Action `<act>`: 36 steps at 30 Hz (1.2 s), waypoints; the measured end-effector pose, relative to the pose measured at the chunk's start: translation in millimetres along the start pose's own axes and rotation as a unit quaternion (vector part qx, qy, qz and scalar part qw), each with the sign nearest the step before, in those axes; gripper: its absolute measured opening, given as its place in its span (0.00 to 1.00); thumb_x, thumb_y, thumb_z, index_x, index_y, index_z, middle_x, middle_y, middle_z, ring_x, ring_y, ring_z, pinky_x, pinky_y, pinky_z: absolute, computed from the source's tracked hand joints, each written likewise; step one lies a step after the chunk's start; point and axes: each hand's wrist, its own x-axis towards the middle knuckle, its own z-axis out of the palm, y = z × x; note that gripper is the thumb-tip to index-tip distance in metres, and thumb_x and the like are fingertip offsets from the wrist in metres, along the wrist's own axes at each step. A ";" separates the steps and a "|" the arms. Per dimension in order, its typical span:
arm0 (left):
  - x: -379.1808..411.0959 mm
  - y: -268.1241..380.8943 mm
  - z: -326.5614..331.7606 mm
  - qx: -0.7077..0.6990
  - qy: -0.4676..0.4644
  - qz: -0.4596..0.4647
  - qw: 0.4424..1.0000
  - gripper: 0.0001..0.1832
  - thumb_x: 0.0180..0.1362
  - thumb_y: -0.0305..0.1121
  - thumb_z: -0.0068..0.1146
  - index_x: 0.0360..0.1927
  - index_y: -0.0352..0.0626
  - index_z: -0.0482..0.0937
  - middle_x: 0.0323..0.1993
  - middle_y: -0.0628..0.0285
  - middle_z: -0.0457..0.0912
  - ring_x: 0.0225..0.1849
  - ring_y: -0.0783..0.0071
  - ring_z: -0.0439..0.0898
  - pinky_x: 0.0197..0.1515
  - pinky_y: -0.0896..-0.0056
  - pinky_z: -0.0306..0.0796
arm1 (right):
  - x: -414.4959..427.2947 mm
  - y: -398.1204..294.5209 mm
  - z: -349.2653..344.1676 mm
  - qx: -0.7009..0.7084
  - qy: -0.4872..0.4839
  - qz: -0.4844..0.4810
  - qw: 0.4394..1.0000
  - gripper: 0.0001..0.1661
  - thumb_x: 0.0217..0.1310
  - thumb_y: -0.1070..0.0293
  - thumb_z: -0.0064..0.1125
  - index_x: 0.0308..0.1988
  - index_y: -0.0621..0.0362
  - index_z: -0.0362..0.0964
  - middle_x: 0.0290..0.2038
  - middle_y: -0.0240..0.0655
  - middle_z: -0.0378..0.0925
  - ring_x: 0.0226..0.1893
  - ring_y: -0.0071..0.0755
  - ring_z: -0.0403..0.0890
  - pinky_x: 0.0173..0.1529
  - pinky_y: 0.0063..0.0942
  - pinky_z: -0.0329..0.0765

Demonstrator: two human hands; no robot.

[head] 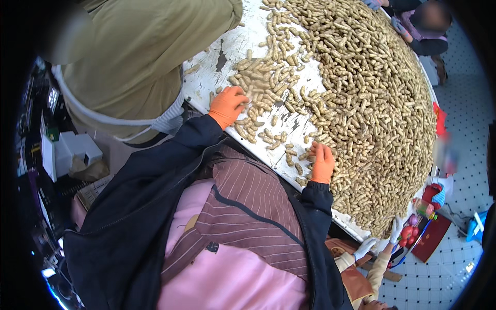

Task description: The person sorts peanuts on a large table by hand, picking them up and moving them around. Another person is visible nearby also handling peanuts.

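My left hand [228,106], in an orange glove, is at the table's near edge with its fingers bent beside a loose group of unshelled peanuts [263,79]. Some peanuts by those fingertips look blurred. My right hand [322,162], gloved the same, rests at the near border of a large heap of unshelled peanuts [372,100], its fingertips close to a few single nuts. Whether either hand grips a peanut cannot be made out. Between the hands, several peanuts [273,137] lie scattered on the worn white tabletop [248,149].
A person in an olive garment [147,50] stands close at my left. Across the heap a co-worker's gloved hand [401,29] touches its rim. At lower right, another person's white-gloved hands [364,248] reach the table. Red fruits [409,234] and a bottle [424,208] are nearby.
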 end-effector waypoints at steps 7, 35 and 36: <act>19.5 -24.4 -5.9 -0.091 -0.039 -0.085 0.992 0.18 0.40 0.27 0.66 0.37 0.44 0.75 0.39 0.59 0.73 0.44 0.57 0.72 0.48 0.63 0.68 | 10.4 -23.7 107.2 -0.126 -0.096 -0.150 0.976 0.09 0.56 0.68 0.59 0.38 0.59 0.77 0.31 0.37 0.79 0.31 0.31 0.79 0.37 0.26 0.74; -3.8 -26.7 -24.1 -0.831 0.096 -0.343 0.428 0.15 0.65 0.35 0.50 0.48 0.34 0.69 0.37 0.60 0.72 0.38 0.72 0.73 0.43 0.74 0.75 | 82.9 -32.5 183.5 -0.460 -0.167 -0.356 0.796 0.17 0.46 0.57 0.64 0.37 0.51 0.73 0.34 0.34 0.75 0.37 0.41 0.77 0.40 0.40 0.71; -5.2 -22.0 -26.5 -0.827 0.101 -0.344 0.432 0.14 0.65 0.35 0.50 0.47 0.34 0.69 0.37 0.60 0.72 0.38 0.72 0.73 0.43 0.74 0.75 | 86.0 -31.0 182.3 -0.452 -0.175 -0.346 0.803 0.17 0.46 0.56 0.64 0.37 0.51 0.74 0.34 0.34 0.75 0.37 0.42 0.77 0.40 0.40 0.71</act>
